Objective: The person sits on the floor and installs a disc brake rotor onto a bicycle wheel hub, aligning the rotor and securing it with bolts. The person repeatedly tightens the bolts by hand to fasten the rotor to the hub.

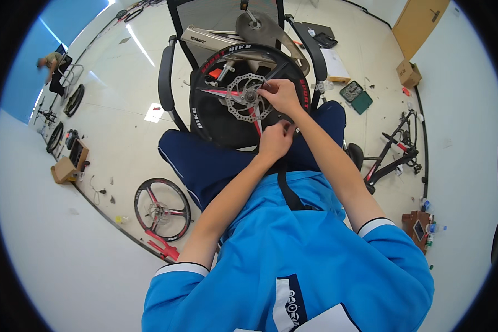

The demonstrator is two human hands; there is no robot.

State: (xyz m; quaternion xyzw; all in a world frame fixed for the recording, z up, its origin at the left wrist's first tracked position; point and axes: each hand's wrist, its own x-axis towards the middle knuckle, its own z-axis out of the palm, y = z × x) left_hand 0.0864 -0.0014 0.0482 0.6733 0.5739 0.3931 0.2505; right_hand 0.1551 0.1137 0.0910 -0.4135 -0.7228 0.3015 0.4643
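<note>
A black spoked bicycle wheel (198,113) with red accents lies flat on an office chair (166,77) before my knees. At its centre a silver disc brake rotor (233,109) faces up around the hub (250,96). My right hand (283,97) is over the rotor, thumb and fingertips pinched together beside the hub; anything between them is too small to make out. Lower down, my left hand (275,140) has its fingers curled together at the near right of the wheel; what they hold is hidden. Behind the wheel rests a beige metal frame part (207,39).
Left on the floor lie a second wheel (136,205), a red fork (163,246) and an opened cardboard box (66,169). To the right are a black bicycle frame (390,152), a green tool case (361,103) and a carton (408,73). Another person (52,69) sits far left.
</note>
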